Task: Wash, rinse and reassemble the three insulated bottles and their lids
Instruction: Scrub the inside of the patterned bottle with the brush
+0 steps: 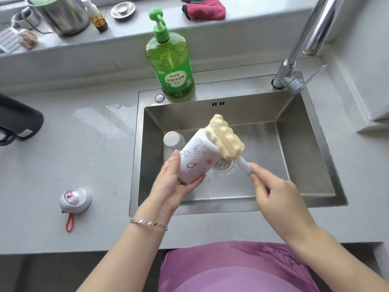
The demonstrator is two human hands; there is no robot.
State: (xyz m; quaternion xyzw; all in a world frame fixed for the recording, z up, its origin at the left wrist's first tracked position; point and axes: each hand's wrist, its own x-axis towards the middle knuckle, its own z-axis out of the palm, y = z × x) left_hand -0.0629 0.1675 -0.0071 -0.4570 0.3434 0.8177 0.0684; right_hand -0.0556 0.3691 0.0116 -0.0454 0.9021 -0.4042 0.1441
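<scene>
My left hand (171,184) grips a white bottle with small cartoon prints (195,159), tilted over the steel sink (303,148) with its mouth pointing away. My right hand (275,192) pinches the white-and-blue handle of a bottle brush whose yellow sponge head (226,135) lies across the bottle's mouth, outside it. A second white bottle (173,141) stands in the sink's left part, behind the held one. A white dome-shaped lid with a red strap (75,200) rests on the counter at the left. A dark bottle (19,121) lies at the left edge.
A green dish-soap pump bottle (170,66) stands on the sink's back rim. The chrome tap (299,60) rises at the back right. On the ledge behind are a steel pot (61,15), a small amber bottle (99,20), a steel strainer plug (123,10) and a pink cloth (204,8). The drain (223,165) is open.
</scene>
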